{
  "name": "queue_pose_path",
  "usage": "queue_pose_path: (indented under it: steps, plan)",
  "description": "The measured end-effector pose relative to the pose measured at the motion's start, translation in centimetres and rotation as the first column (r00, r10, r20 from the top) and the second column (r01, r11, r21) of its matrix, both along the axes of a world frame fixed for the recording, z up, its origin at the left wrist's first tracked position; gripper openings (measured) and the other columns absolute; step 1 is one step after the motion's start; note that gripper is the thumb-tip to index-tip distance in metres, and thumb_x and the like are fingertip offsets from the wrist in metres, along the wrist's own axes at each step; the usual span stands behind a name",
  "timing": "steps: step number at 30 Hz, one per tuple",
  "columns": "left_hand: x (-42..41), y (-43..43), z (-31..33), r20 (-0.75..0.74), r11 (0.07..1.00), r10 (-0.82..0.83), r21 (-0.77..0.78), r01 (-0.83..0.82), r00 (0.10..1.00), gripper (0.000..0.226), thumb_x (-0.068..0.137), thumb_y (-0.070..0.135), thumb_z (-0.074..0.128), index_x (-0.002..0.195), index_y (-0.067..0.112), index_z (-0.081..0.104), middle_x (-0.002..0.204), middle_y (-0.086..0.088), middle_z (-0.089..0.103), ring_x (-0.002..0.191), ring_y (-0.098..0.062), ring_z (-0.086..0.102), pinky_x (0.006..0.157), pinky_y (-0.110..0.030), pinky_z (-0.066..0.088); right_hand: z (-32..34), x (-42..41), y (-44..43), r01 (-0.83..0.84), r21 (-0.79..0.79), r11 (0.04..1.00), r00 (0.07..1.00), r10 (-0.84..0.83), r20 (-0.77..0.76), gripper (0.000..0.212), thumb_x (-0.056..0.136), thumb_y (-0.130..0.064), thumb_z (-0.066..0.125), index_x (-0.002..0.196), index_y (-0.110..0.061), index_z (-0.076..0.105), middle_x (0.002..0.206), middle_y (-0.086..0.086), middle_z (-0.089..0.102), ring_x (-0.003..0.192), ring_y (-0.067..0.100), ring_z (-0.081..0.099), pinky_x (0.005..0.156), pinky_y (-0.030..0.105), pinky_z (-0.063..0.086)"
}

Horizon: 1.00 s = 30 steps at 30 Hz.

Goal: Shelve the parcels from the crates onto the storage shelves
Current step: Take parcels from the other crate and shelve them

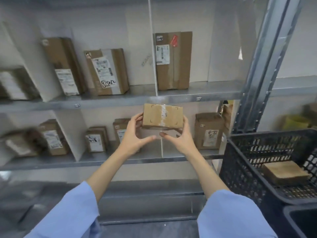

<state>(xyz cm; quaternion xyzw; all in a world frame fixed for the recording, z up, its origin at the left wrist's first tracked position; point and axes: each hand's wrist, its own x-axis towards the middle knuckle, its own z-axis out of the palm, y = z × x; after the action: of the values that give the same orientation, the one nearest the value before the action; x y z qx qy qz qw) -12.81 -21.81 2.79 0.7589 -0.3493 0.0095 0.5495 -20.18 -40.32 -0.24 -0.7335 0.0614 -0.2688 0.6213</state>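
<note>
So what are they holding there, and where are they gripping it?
A small taped cardboard parcel, held by its two ends: left hand on the left end, right hand on the right.

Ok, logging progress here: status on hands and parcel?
Left hand and right hand hold small parcel, raised before shelves, white divider behind it. Second parcel lies in black crate.

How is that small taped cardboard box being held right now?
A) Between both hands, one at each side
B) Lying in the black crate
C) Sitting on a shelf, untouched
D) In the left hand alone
A: the left hand and the right hand grip the small taped box from opposite sides, holding it in the air in front of the shelves.
</note>
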Motion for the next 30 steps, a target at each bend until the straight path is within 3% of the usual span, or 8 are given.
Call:
queue_pose_path:
  steps: [5, 11, 15, 18, 21, 23, 25, 30]
  plan:
    - [1.2, 6.7, -0.7, -0.063, 0.997, 0.076, -0.025, -0.077, 0.995, 0.099, 0.058, 0.053, 0.082, 0.141, 0.033, 0.033, 0.142, 0.008, 0.044, 0.129, -0.007, 0.046, 0.110, -0.037, 0.041, -0.4, 2.4, 5.9, -0.136, -0.016, 0.991, 0.990, 0.135, -0.025, 0.111, 0.063, -0.045, 0.091, 0.150, -0.038, 0.020, 0.148, -0.010, 0.040, 0.134, 0.005, 0.041, 0.107, 0.027, 0.037]
    - [1.4, 14.8, -1.2, -0.125, 0.977, 0.185, -0.079, -0.196, 0.975, 0.085, 0.059, 0.046, 0.089, 0.127, 0.020, 0.046, 0.131, 0.008, 0.056, 0.123, -0.003, 0.051, 0.105, -0.038, 0.045, -0.6, 3.8, 12.8, -0.235, 0.037, 0.971, 0.968, 0.237, -0.083, 0.098, 0.064, -0.051, 0.088, 0.139, -0.032, 0.027, 0.144, -0.006, 0.048, 0.131, 0.008, 0.048, 0.109, 0.031, 0.043]
    - [1.4, 20.2, -1.5, -0.138, 0.960, 0.259, -0.069, -0.270, 0.956, 0.074, 0.056, 0.045, 0.086, 0.115, 0.020, 0.048, 0.123, 0.008, 0.060, 0.115, 0.003, 0.054, 0.098, -0.032, 0.049, -0.6, 4.2, 17.7, -0.252, 0.023, 0.967, 0.964, 0.253, -0.081, 0.073, 0.078, -0.027, 0.083, 0.131, -0.025, 0.033, 0.136, -0.002, 0.054, 0.122, 0.000, 0.051, 0.086, 0.010, 0.046]
    - [1.3, 24.4, -1.6, -0.129, 0.948, 0.292, -0.091, -0.304, 0.948, 0.080, 0.055, 0.045, 0.088, 0.118, 0.020, 0.047, 0.124, 0.007, 0.060, 0.117, -0.004, 0.056, 0.102, -0.039, 0.048, -0.7, 4.2, 21.4, -0.256, -0.028, 0.966, 0.966, 0.254, -0.057, 0.074, 0.074, -0.021, 0.087, 0.127, -0.025, 0.034, 0.135, -0.001, 0.053, 0.121, 0.003, 0.053, 0.089, 0.010, 0.044]
    - [0.7, 28.1, -1.6, -0.101, 0.949, 0.291, -0.096, -0.300, 0.951, 0.094, 0.063, 0.033, 0.091, 0.139, 0.021, 0.039, 0.138, 0.007, 0.050, 0.128, -0.010, 0.049, 0.100, -0.021, 0.045, -0.5, 4.1, 25.5, -0.265, -0.087, 0.960, 0.964, 0.263, -0.035, 0.085, 0.070, -0.015, 0.089, 0.133, -0.024, 0.032, 0.138, -0.004, 0.048, 0.127, 0.005, 0.048, 0.095, 0.007, 0.040]
    - [0.2, 30.5, -1.6, -0.095, 0.949, 0.293, -0.096, -0.302, 0.951, 0.106, 0.064, 0.028, 0.091, 0.150, 0.022, 0.029, 0.139, 0.017, 0.045, 0.130, -0.005, 0.045, 0.101, -0.020, 0.042, -0.6, 3.9, 28.2, -0.272, -0.129, 0.954, 0.962, 0.270, -0.029, 0.099, 0.067, -0.014, 0.090, 0.143, -0.026, 0.027, 0.144, -0.008, 0.045, 0.132, 0.003, 0.045, 0.104, 0.014, 0.039]
    - [-0.1, 32.8, -1.7, -0.069, 0.949, 0.299, -0.085, -0.304, 0.952, 0.116, 0.058, 0.041, 0.091, 0.153, 0.024, 0.026, 0.137, 0.026, 0.042, 0.126, 0.005, 0.045, 0.102, -0.024, 0.043, -0.9, 3.7, 30.5, -0.282, -0.154, 0.947, 0.959, 0.280, -0.039, 0.110, 0.067, -0.011, 0.090, 0.150, -0.030, 0.020, 0.143, -0.017, 0.042, 0.133, -0.001, 0.043, 0.107, 0.018, 0.039]
    - [-1.6, 37.3, -2.3, -0.053, 0.959, 0.266, -0.091, -0.270, 0.963, 0.102, 0.061, 0.037, 0.085, 0.147, 0.035, 0.030, 0.139, 0.023, 0.038, 0.122, 0.011, 0.046, 0.100, -0.017, 0.044, -1.2, 3.1, 35.4, -0.285, -0.207, 0.936, 0.958, 0.285, -0.033, 0.119, 0.062, -0.021, 0.091, 0.156, -0.028, 0.019, 0.152, -0.009, 0.038, 0.139, 0.004, 0.037, 0.113, 0.039, 0.041]
